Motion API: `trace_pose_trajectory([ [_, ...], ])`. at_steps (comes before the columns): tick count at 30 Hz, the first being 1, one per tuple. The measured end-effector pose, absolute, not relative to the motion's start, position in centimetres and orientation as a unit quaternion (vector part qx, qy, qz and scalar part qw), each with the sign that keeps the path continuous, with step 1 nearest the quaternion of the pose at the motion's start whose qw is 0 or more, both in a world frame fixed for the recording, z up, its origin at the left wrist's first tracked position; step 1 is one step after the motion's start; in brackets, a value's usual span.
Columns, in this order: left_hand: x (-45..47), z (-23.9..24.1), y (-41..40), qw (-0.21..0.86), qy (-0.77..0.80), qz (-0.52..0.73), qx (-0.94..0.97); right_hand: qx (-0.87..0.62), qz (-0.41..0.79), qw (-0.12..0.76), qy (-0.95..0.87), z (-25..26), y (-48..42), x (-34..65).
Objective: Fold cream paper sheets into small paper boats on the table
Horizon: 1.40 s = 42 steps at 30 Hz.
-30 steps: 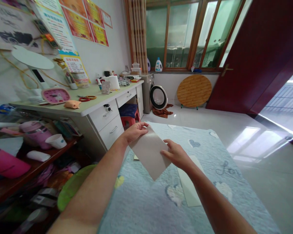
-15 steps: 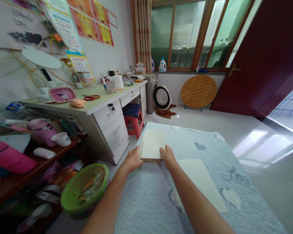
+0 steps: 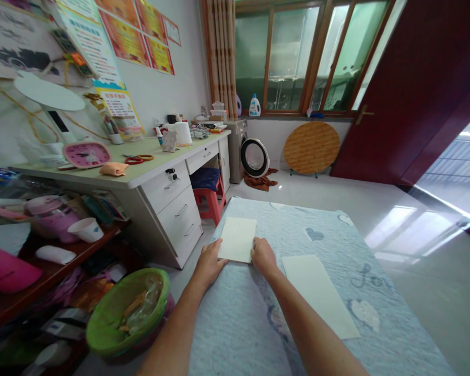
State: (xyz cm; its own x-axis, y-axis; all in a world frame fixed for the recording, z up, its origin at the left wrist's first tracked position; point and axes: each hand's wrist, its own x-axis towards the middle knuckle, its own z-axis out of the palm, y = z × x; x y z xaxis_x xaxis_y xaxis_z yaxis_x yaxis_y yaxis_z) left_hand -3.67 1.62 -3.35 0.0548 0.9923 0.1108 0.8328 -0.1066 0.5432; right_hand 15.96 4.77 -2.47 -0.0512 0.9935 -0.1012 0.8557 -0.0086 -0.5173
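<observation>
A stack of cream paper (image 3: 238,237) lies nearly flat on the cloth-covered table, near its far left part. My left hand (image 3: 210,261) grips the left edge of the stack, thumb at the near corner. At the right edge, my right hand (image 3: 263,255) is closed against it, the fingertips partly hidden. To the right of my right forearm, a long pale sheet of paper (image 3: 319,292) rests on the light blue cloth (image 3: 227,324).
Left of the table stands a green bin (image 3: 97,324) with wrappers in it. Beyond are a drawer desk (image 3: 172,201), a red stool (image 3: 209,201) and a washing machine (image 3: 235,146) with its door open. A round wooden tabletop (image 3: 311,148) leans on the wall.
The stack has gone from tilted with uneven sheets to lower, flatter and more squared up. Both hands stay at its sides. The view has shifted slightly.
</observation>
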Motion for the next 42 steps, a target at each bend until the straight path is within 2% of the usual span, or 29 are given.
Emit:
trace_pose_trajectory([
  [15, -4.3, -4.1, 1.8, 0.147, 0.635, 0.233, 0.721, -0.638, 0.242, 0.213, -0.699, -2.0, 4.0, 16.0],
  [19, -4.4, -4.1, 1.6, 0.14, 0.639, 0.231, 0.72, -0.607, 0.252, 0.221, -0.72, -0.8, 2.7, 20.0],
  [24, -2.6, -2.1, 0.6, 0.084, 0.646, 0.278, 0.706, -0.658, 0.198, 0.197, -0.699, 0.1, -0.6, 28.7],
  [27, 0.6, -0.1, -1.4, 0.166, 0.57, 0.305, 0.745, -0.698, 0.166, 0.163, -0.677, -0.3, -2.8, 32.6],
  [32, 6.8, 1.0, -5.8, 0.389, 0.442, 0.225, 0.776, -0.736, 0.148, 0.124, -0.649, -1.5, -4.7, 33.9],
  [36, 9.5, -0.1, -7.4, 0.417, 0.429, 0.204, 0.775, -0.782, 0.136, 0.137, -0.593, -1.8, -4.9, 33.6],
  [42, 10.9, -1.6, -7.1, 0.478, 0.469, 0.254, 0.697, -0.772, 0.206, 0.192, -0.57, -2.0, -4.9, 33.7],
])
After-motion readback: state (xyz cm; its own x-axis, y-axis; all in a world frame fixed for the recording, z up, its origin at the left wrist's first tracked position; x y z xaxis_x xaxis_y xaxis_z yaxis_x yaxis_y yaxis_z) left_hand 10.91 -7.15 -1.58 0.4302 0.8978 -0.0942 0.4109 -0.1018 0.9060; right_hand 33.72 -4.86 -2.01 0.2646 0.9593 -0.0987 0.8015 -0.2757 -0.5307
